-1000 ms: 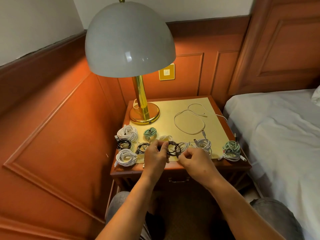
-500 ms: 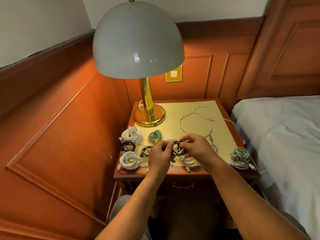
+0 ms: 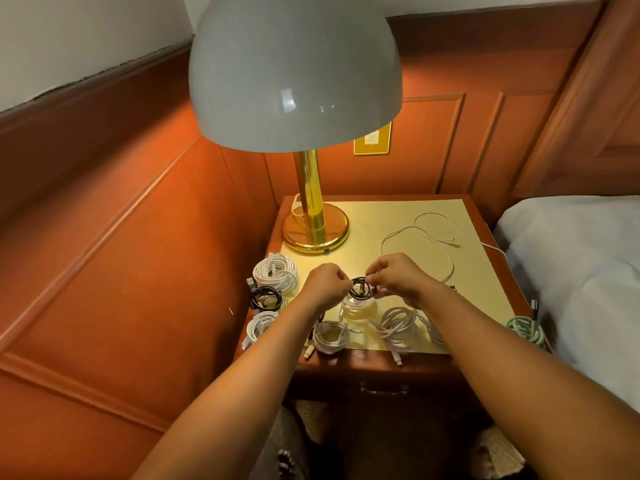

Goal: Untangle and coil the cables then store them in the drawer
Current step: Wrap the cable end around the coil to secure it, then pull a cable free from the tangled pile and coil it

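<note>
At the left edge of the worktop (image 3: 391,358), in the lower centre of the frame, we see a large white coil (image 3: 275,271), a black coil (image 3: 266,297) just below it and a smaller white coil (image 3: 259,325) nearer the front. Above them stands the brass lamp (image 3: 313,216) with its pale dome shade filling the upper centre.

Our left hand (image 3: 323,287) and right hand (image 3: 398,277) meet at mid-frame over the worktop, and the fingers of both pinch a small black cable coil (image 3: 362,291) held between them, lifted above the surface. Below the hands lie three more white coils (image 3: 330,336) along the front edge. The drawer (image 3: 382,388) beneath is closed, so we cannot see what it holds.

Right of the hands a loose white cable (image 3: 417,239) loops uncoiled across the yellow top. A brass wall plate (image 3: 372,138) sits behind; any marking on it is too small to read. At the right edge a green coil (image 3: 526,329) rests beside the white bed (image 3: 581,271).
</note>
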A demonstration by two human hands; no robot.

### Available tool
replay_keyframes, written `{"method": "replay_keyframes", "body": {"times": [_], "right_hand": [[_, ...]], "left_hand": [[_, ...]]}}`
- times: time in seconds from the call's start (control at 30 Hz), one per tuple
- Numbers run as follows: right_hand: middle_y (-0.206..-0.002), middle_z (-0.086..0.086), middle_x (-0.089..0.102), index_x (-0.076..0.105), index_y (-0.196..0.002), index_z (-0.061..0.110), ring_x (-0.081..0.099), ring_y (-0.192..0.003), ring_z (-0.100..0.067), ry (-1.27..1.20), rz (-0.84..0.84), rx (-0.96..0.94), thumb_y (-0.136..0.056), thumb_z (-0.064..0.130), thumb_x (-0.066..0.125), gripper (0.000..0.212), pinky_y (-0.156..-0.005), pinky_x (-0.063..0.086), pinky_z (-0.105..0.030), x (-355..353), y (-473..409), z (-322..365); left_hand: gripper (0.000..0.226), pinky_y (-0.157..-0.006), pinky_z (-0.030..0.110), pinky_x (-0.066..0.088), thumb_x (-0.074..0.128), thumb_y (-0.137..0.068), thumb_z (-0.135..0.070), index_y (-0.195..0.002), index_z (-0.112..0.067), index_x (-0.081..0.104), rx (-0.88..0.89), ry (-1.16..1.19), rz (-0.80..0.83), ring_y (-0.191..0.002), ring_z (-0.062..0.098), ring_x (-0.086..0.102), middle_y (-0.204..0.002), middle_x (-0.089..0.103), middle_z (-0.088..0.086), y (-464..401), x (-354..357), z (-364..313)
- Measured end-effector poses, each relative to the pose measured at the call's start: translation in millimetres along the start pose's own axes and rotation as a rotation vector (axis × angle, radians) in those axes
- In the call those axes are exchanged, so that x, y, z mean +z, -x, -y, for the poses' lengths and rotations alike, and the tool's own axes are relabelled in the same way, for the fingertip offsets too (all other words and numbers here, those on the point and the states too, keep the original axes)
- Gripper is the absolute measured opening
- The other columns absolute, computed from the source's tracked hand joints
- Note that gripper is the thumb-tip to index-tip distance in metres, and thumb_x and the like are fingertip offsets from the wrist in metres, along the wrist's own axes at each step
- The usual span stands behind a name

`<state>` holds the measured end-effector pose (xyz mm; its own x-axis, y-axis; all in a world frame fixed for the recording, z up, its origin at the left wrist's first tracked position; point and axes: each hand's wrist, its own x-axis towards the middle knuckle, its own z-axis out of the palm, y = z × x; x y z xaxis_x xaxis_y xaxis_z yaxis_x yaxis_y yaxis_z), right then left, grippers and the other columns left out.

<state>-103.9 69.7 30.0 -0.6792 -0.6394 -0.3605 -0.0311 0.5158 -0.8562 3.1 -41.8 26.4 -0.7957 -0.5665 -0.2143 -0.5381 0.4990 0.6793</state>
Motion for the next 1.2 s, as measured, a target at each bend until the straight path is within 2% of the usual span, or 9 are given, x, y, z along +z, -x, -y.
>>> {"method": "replay_keyframes", "body": {"times": [0.17,0.3,0.43,0.5,0.57,0.7,0.97,1.07,1.2], "right_hand": [[-0.076,-0.014,0.062,0.068,-0.093,-0.003,0.055,-0.063,-0.018,0.124,0.032,0.014,-0.088,-0.004,0.061,0.008,-0.053,0.046,-0.027,0.7,-18.7,-1.3],[-0.069,-0.014,0.060,0.067,-0.074,0.004,0.053,-0.056,-0.019,0.169,0.028,0.014,-0.087,-0.006,0.062,0.016,-0.053,0.047,-0.029,5.1,-28.8,-5.0],[-0.071,-0.015,0.063,0.066,-0.068,0.007,0.060,-0.061,-0.023,0.215,0.012,0.026,-0.086,-0.006,0.062,0.023,-0.055,0.051,-0.028,11.2,-33.6,-12.6],[-0.078,-0.015,0.066,0.068,-0.071,0.007,0.064,-0.070,-0.025,0.252,-0.007,0.017,-0.086,-0.004,0.063,0.019,-0.061,0.055,-0.030,13.6,-34.3,-14.8],[-0.088,-0.014,0.068,0.073,-0.085,0.005,0.066,-0.084,-0.027,0.302,-0.017,-0.005,-0.085,0.000,0.066,0.008,-0.076,0.057,-0.036,14.4,-35.0,-15.8],[-0.106,-0.014,0.068,0.070,-0.105,0.005,0.063,-0.100,-0.028,0.347,-0.030,-0.026,-0.085,0.009,0.070,0.020,-0.089,0.054,-0.041,14.2,-33.1,-14.2],[-0.104,-0.014,0.068,0.070,-0.104,0.004,0.063,-0.096,-0.028,0.338,-0.067,-0.066,-0.089,0.005,0.061,0.017,-0.086,0.056,-0.041,4.5,-21.8,-4.5],[-0.099,-0.013,0.066,0.070,-0.102,0.004,0.063,-0.088,-0.027,0.305,-0.103,-0.078,-0.091,0.005,0.056,0.017,-0.077,0.055,-0.038,-4.7,-13.0,1.3],[-0.089,-0.008,0.065,0.071,-0.096,0.005,0.061,-0.087,-0.025,0.305,-0.178,-0.121,-0.092,0.004,0.052,0.019,-0.079,0.053,-0.039,-29.0,0.2,9.7]], "left_hand": [[0.016,-0.077,0.035,0.050,0.058,-0.089,-0.010,-0.095,-0.004,0.072,0.006,-0.171,0.044,-0.093,0.030,0.064,-0.097,0.071,0.015,-14.7,4.2,1.8],[0.019,-0.074,0.034,0.050,0.056,-0.088,-0.004,-0.096,-0.003,0.073,0.019,-0.246,0.046,-0.092,0.030,0.065,-0.099,0.071,0.017,-19.8,10.7,1.4],[0.019,-0.075,0.034,0.052,0.055,-0.087,-0.004,-0.098,-0.003,0.071,0.013,-0.239,0.046,-0.089,0.030,0.066,-0.099,0.070,0.016,-23.3,14.7,6.8],[0.017,-0.075,0.030,0.047,0.057,-0.088,-0.008,-0.100,-0.006,0.069,0.027,-0.243,0.030,-0.093,0.028,0.064,-0.102,0.069,0.014,-24.3,17.0,11.2],[0.018,-0.077,0.029,0.042,0.058,-0.090,-0.013,-0.102,-0.007,0.070,0.043,-0.238,0.013,-0.099,0.027,0.061,-0.107,0.069,0.013,-24.5,19.1,14.4],[0.027,-0.087,0.033,0.044,0.048,-0.098,-0.015,-0.112,-0.005,0.069,0.048,-0.235,0.031,-0.108,0.029,0.058,-0.115,0.067,0.015,-23.2,20.1,19.4],[0.036,-0.094,0.033,0.042,0.044,-0.093,0.000,-0.122,-0.006,0.063,0.067,-0.230,-0.006,-0.119,0.028,0.054,-0.127,0.061,0.012,-15.8,9.7,15.9],[0.036,-0.096,0.033,0.043,0.043,-0.093,-0.001,-0.121,-0.007,0.064,0.072,-0.207,-0.055,-0.118,0.028,0.054,-0.127,0.062,0.012,-12.3,5.5,8.9],[0.034,-0.093,0.033,0.045,0.041,-0.095,-0.006,-0.118,-0.008,0.066,0.112,-0.139,-0.114,-0.114,0.027,0.057,-0.124,0.064,0.012,-10.3,4.7,-8.3]]}}
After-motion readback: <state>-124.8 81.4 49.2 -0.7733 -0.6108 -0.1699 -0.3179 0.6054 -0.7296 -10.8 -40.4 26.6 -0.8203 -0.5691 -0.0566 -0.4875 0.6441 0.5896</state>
